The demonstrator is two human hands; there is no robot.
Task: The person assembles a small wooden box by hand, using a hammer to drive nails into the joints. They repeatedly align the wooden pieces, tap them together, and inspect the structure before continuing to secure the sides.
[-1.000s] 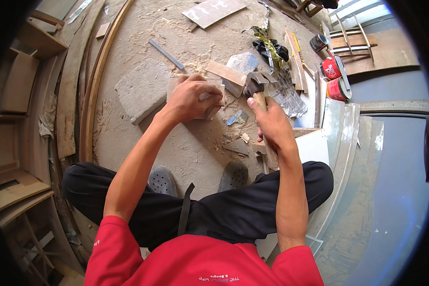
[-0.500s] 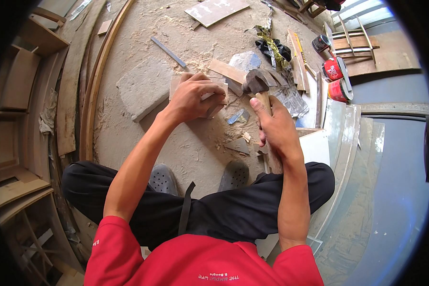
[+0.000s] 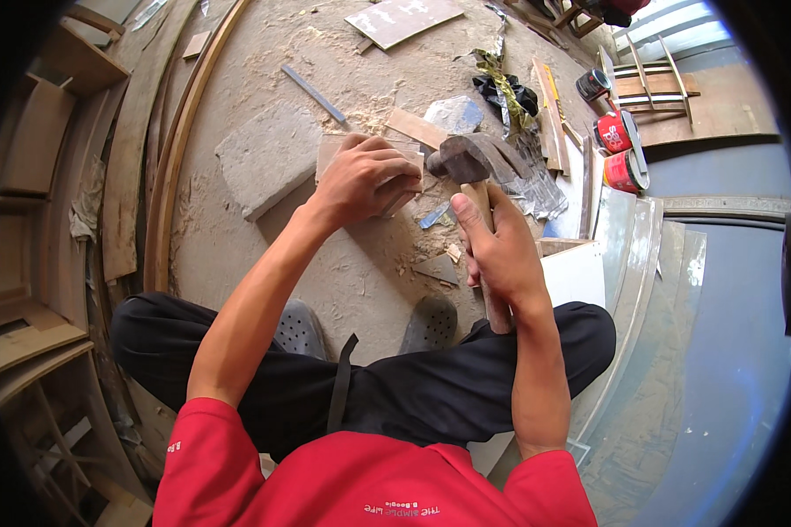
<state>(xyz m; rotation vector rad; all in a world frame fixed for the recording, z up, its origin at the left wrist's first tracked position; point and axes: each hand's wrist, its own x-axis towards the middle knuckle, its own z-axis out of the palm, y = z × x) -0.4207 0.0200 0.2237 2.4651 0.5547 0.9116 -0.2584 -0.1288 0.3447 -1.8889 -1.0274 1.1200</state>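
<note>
A claw hammer (image 3: 476,167) with a dark metal head and a wooden handle is gripped in my right hand (image 3: 506,253). Its head hangs just right of a small pale wooden piece (image 3: 328,149), apart from it. Over that piece my left hand (image 3: 366,180) is closed, fingers curled at its right side and steadying it near the ground. Most of the piece is hidden under the hand, so its full shape is unclear. A rough concrete slab (image 3: 268,158) lies just left of the piece. Beyond it is a flat strip of wood (image 3: 416,127).
A grey metal bar (image 3: 315,95) and a pale board (image 3: 402,19) lie farther off. Paint cans (image 3: 621,132) stand at right, beside glass sheets (image 3: 646,351). Long planks (image 3: 154,132) and wooden cabinet frames (image 3: 35,149) line the left. Sawdust and scraps cover the floor.
My right hand has shifted slightly left and nearer to me, bringing the hammer head closer to the wooden piece. My left hand stays almost where it was.
</note>
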